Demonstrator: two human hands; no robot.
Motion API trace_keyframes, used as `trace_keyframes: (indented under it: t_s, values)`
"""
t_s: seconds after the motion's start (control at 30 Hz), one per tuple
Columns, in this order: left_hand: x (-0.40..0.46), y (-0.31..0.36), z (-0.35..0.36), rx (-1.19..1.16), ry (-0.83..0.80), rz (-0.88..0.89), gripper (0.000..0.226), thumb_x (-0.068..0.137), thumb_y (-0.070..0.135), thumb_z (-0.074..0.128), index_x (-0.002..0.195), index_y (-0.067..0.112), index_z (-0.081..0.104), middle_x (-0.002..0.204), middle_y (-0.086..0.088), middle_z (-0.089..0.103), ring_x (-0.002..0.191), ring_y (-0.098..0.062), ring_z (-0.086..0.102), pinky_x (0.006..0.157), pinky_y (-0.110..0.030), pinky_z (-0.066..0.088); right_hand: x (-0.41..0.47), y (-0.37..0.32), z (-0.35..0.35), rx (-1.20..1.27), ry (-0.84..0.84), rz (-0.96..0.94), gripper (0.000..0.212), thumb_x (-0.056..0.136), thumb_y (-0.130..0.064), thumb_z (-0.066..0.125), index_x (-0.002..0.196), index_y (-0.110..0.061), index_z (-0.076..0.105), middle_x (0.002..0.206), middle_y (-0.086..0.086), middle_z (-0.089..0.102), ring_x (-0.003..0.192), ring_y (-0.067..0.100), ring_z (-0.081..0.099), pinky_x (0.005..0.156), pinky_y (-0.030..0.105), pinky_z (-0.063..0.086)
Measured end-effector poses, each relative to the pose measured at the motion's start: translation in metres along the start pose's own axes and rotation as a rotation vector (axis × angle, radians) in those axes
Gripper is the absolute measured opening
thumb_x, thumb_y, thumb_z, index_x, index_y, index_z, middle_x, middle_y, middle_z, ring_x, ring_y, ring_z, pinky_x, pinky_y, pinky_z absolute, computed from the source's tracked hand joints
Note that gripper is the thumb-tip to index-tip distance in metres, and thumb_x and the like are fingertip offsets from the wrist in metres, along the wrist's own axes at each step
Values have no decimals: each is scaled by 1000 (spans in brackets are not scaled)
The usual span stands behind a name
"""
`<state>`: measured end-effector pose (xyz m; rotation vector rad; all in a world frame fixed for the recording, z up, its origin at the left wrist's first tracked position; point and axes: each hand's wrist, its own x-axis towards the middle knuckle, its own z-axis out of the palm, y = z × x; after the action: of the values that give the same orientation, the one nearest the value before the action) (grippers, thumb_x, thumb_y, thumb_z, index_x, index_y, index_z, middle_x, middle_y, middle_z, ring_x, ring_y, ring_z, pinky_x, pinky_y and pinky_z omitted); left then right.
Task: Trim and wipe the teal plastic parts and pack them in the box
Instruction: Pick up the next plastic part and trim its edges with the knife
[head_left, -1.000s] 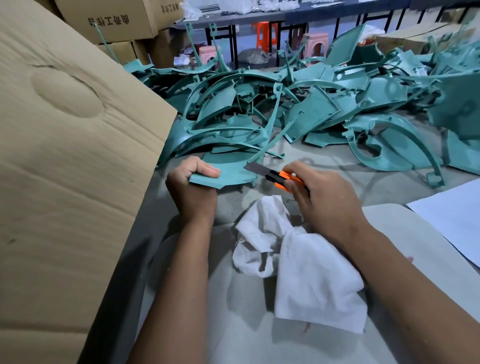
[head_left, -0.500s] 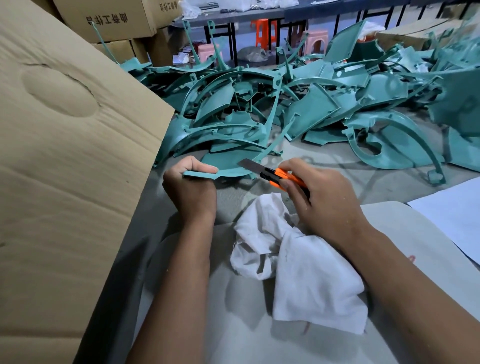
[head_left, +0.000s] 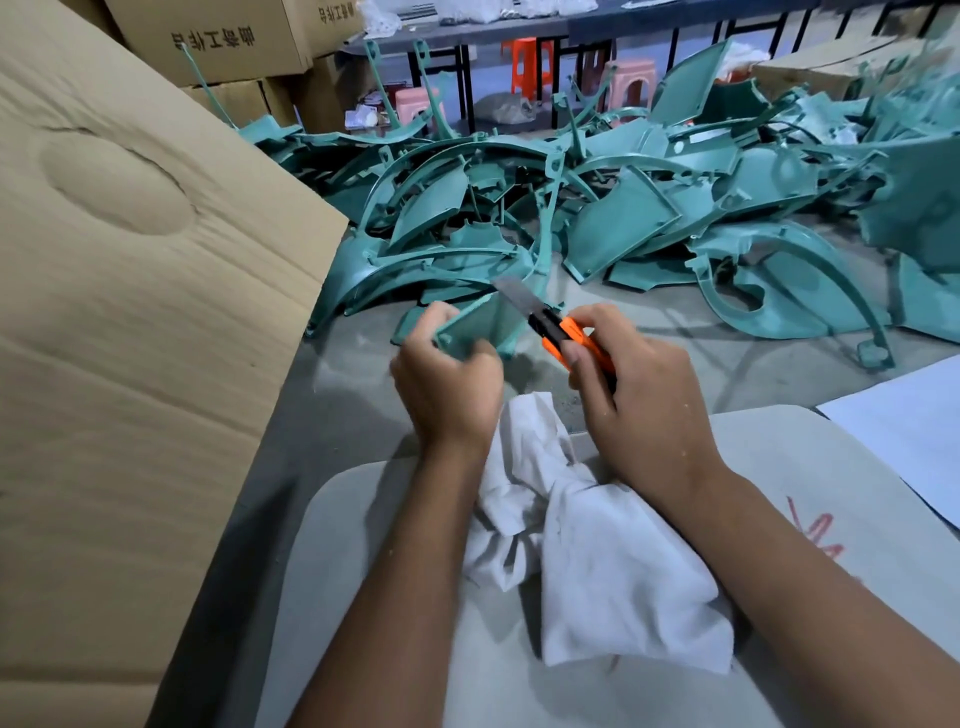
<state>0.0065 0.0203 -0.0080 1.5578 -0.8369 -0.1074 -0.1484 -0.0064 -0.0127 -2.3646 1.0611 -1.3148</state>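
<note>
A teal plastic part is held above the table, in front of the big pile of teal parts. The left hand grips its near edge, fingers and thumb curled round it. The right hand is closed round an orange knife, whose blade lies against the part's right edge. Just below both hands a crumpled white cloth rests on a pale board. A large cardboard box stands at the left, and a white sheet lies at the right.
</note>
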Motion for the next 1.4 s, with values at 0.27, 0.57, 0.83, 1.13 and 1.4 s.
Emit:
trace_keyframes:
  t_s: [0.27, 0.57, 0.83, 1.13, 1.4]
  values:
    - [13, -20, -11, 89, -160, 288, 15, 81, 24, 74, 92, 14, 78, 82, 6, 75, 75, -12, 70, 68, -34, 58, 1, 6, -3, 55, 23, -1, 16, 107, -23, 53, 115, -15, 64, 72, -2, 66, 62, 19, 61, 57, 43, 50]
    - [9, -17, -12, 93, -270, 520, 4, 86, 12, 74, 82, 12, 71, 70, 11, 59, 63, -10, 54, 57, -26, 43, 9, 20, -13, -130, 185, 62, 9, 105, -24, 58, 111, -20, 63, 69, -7, 57, 58, 20, 53, 52, 34, 41]
    - [6, -15, -8, 130, -259, 456, 23, 85, 22, 72, 68, 18, 57, 57, 7, 51, 55, -20, 45, 51, -36, 42, 11, 27, -20, -43, 250, 36, 10, 105, -18, 57, 111, -13, 63, 71, -1, 63, 54, 16, 53, 49, 32, 41]
    - [10, -21, -9, 78, -304, 438, 19, 85, 24, 73, 73, 11, 65, 60, -3, 58, 58, -30, 53, 54, -43, 47, 10, 22, -11, -53, 118, 11, 14, 106, -23, 57, 115, -17, 65, 72, -4, 61, 59, 20, 54, 52, 39, 45]
    - [4, -13, -9, -157, -285, 171, 14, 83, 17, 77, 96, 12, 78, 85, 15, 76, 85, -6, 74, 77, -35, 61, 14, 42, -22, -79, 293, 220, 12, 107, -21, 50, 109, -14, 59, 70, 1, 62, 57, 18, 55, 53, 37, 40]
